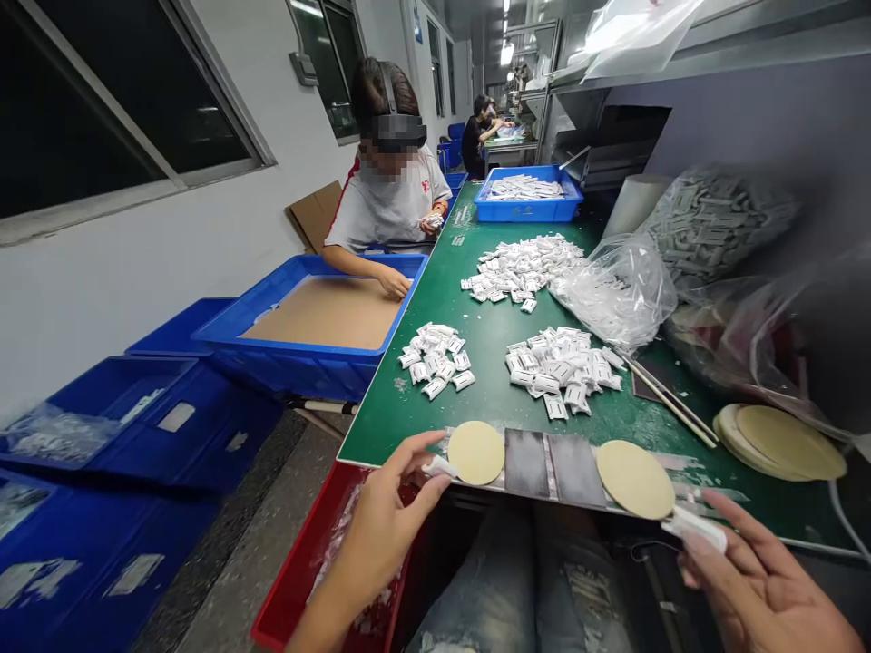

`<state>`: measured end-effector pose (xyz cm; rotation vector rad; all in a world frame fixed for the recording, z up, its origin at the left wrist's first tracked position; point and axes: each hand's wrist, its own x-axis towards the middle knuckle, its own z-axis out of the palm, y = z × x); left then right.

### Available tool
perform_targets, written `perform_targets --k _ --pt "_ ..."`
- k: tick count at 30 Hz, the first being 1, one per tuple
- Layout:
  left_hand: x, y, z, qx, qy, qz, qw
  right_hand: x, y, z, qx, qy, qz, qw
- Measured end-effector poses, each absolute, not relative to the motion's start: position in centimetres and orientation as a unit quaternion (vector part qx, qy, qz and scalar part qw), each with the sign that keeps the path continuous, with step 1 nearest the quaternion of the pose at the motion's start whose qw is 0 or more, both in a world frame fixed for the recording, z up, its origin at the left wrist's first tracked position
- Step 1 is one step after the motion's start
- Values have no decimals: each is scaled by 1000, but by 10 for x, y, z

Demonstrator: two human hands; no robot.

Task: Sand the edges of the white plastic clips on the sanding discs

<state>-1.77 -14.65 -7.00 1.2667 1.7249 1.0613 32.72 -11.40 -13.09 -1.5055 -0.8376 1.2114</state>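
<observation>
My left hand (395,503) pinches a small white plastic part (440,467) at the edge of a round yellow sanding disc (476,453). A second white plastic part (695,529) is between the fingers of my right hand (768,571), its end by another yellow sanding disc (636,479). Both discs lie along the front edge of the green table (435,435). Two dark grey abrasive pads (526,461) sit between them. Beyond are a small pile of white parts (437,358) on the left and a larger pile (563,367) on the right.
A co-worker (387,181) reaches into a blue tray (313,349) at the left. Farther back stand a heap of parts (527,263) and a blue bin (527,213). Plastic bags (616,286), sticks (670,399) and spare discs (782,442) lie right. A red bin (286,603) is below.
</observation>
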Motion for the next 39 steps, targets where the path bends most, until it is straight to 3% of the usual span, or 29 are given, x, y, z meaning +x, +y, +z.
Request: perform_targets --k 3,7,9,17,22,28,31,33,36,39 --pt "-19 -117 -56 581 639 351 362 330 -84 -105 -653 -411 436 463" --pt "-18 -72 -42 682 616 217 329 333 -37 -80 -568 -670 395 270" --pt "-19 -58 -37 688 643 202 269 334 -17 -75 -557 -729 330 225" --pt "-14 -50 -31 698 646 222 215 316 0 -59 -541 -766 242 250" --pt "29 -43 -41 745 568 211 281 280 -1 -57 -471 -815 252 224" --pt "39 -42 -49 708 633 248 191 274 1 -57 -458 -825 255 210" --pt "17 -48 -43 669 672 282 145 289 -3 -55 -494 -804 224 244" --pt "0 -56 -38 670 652 294 197 307 -4 -55 -506 -793 240 238" --pt "-14 -72 -37 687 621 247 285 333 0 -61 -486 -794 331 153" --pt "-7 -81 -42 661 703 207 163 336 5 -66 -538 -786 245 184"
